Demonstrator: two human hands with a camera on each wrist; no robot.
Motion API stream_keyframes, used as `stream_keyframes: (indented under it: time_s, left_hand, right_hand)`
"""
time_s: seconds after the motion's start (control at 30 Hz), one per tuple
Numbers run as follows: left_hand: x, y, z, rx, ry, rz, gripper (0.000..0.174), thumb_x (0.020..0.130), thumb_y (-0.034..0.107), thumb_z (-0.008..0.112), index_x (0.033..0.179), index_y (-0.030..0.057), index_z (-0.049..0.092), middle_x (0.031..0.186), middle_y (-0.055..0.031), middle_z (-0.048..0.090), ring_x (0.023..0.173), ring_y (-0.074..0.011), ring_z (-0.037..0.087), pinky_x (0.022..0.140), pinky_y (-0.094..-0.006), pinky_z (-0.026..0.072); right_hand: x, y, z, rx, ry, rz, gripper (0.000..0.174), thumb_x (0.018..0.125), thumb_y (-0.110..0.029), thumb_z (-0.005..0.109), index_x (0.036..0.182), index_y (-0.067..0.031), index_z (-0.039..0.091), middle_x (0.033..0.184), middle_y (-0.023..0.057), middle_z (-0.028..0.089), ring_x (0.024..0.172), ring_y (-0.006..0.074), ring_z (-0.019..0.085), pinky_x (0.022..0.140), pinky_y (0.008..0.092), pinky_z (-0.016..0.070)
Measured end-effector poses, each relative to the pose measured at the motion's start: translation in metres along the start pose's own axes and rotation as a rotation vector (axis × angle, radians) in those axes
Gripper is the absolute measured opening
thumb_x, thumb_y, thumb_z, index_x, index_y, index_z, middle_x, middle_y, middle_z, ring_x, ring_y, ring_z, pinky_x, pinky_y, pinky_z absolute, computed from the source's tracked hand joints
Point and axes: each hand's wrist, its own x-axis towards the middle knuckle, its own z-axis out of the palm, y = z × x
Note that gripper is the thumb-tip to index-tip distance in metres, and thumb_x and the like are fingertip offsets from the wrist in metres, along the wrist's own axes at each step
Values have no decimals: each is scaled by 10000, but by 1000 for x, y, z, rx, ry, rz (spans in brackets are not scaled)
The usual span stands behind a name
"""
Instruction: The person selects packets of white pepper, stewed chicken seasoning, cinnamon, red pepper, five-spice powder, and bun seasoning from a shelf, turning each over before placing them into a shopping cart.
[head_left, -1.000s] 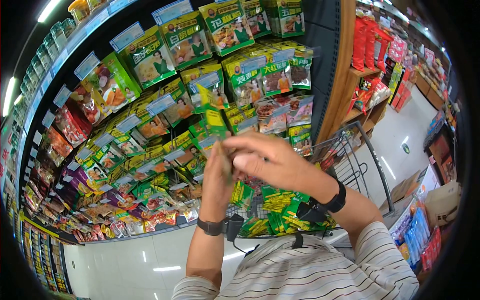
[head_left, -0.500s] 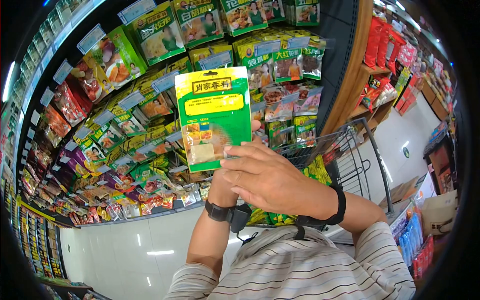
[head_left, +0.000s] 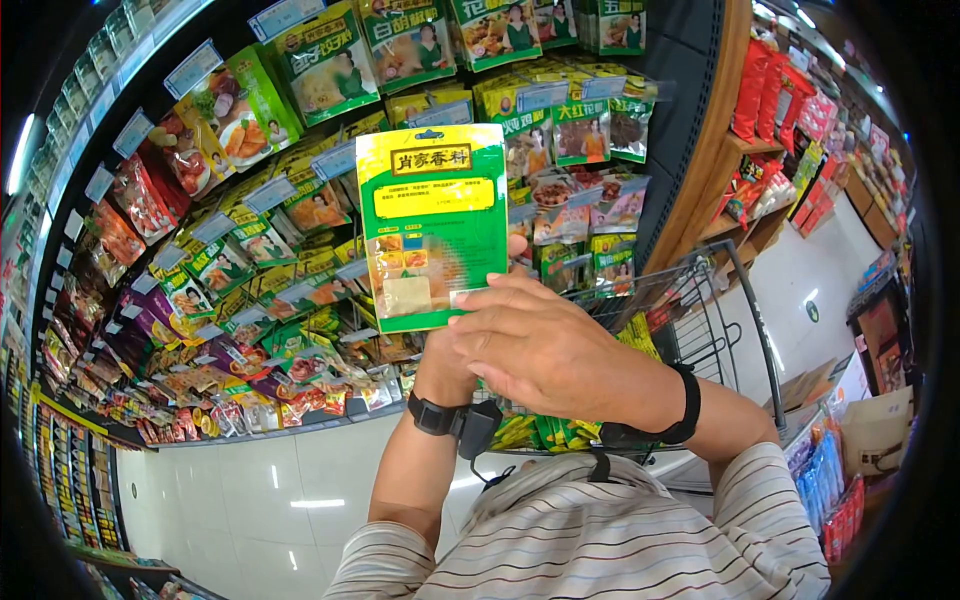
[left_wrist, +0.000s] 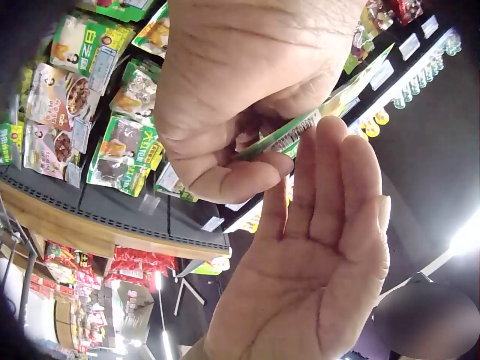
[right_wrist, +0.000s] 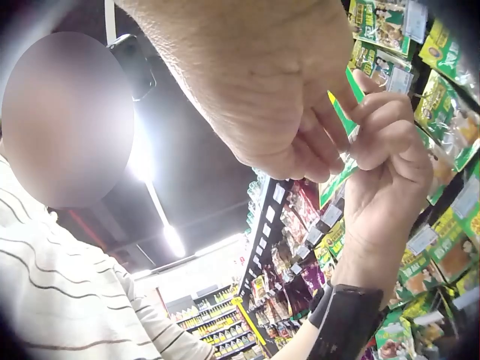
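Observation:
A green and yellow spice packet (head_left: 440,225) with a hang hole stands nearly upright before the shelves, its printed panel facing the head camera. My left hand (left_wrist: 240,97) grips its lower part from behind. In the left wrist view its fingers curl around the packet's edge, beside a barcode. Much of this hand is hidden in the head view by the packet and my right hand. My right hand (head_left: 545,345) lies across the packet's lower right corner, its fingertips on the front. The fingers of that hand are extended, with the palm showing in the left wrist view.
Hanging seasoning packets (head_left: 585,130) with price tags fill the shelf rack ahead and left. A wire shopping cart (head_left: 700,320) holding green and yellow packets stands close at the right. Beyond a wooden shelf post (head_left: 700,130) are red bags; a cardboard box (head_left: 878,435) sits far right.
The packet was edge-on and blurred a second ago, then turned to face the head camera. Since half a second ago, it has shifted only slightly in view; both hands stay on it.

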Motion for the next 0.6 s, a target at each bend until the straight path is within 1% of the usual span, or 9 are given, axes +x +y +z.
stream_keyframes:
  time_s: [0.07,0.17,0.3,0.37,0.4,0.47,0.57,0.6]
  left_hand:
    - [-1,1,7,28,30,24,403,1030,294,422,1307,9,492,1203,-140,594,894,-208,571,803,-339,519]
    - [-1,3,11,10,11,36,400,1029,285,436,1310,5,490,1191,-132,595,926,-215,586,826,-354,527]
    - [-1,6,5,-66,-8,-14,390,1027,273,448,1307,6,493,1192,-127,593,947,-214,587,843,-361,528]
    - [0,9,5,-70,-24,-33,412,1029,306,428,1321,19,468,1184,-112,570,938,-205,535,856,-353,490]
    - [1,11,3,-34,-26,-43,438,1032,344,403,1336,30,443,1173,-98,547,928,-199,484,867,-344,452]
    - [2,12,2,82,-15,-30,461,1034,373,383,1350,39,418,1158,-82,523,915,-190,435,875,-334,416]
    - [-1,12,17,371,43,60,444,1034,349,394,1342,32,427,1135,-77,520,911,-186,444,862,-332,420]
    - [-6,12,31,505,75,106,435,1034,343,396,1334,30,433,1121,-76,521,913,-186,448,858,-333,422]
  right_hand:
    - [1,0,-2,5,2,-1,253,811,-92,730,1057,-45,699,1139,110,674,1182,299,589,1052,506,423]
    - [3,0,-3,3,2,-7,245,820,-89,724,1059,-44,698,1138,112,674,1189,296,587,1050,505,427]
    - [5,0,-4,17,7,-16,234,830,-94,719,1057,-41,693,1135,109,674,1195,291,585,1048,499,433]
    - [5,0,-5,25,3,-13,230,834,-97,717,1055,-39,690,1134,108,674,1197,291,585,1048,495,435]
    - [6,0,-5,27,-2,-13,230,836,-99,716,1057,-39,689,1135,107,674,1197,291,585,1050,494,434]
    - [8,0,-6,30,-12,-14,230,842,-102,712,1061,-37,685,1136,105,674,1198,291,585,1053,492,433]
    - [9,1,-6,38,-9,-20,229,844,-99,709,1063,-37,684,1136,105,674,1201,290,583,1055,490,433]
    - [10,1,-7,37,-8,-20,227,846,-101,708,1062,-37,685,1135,105,674,1200,290,584,1055,489,433]
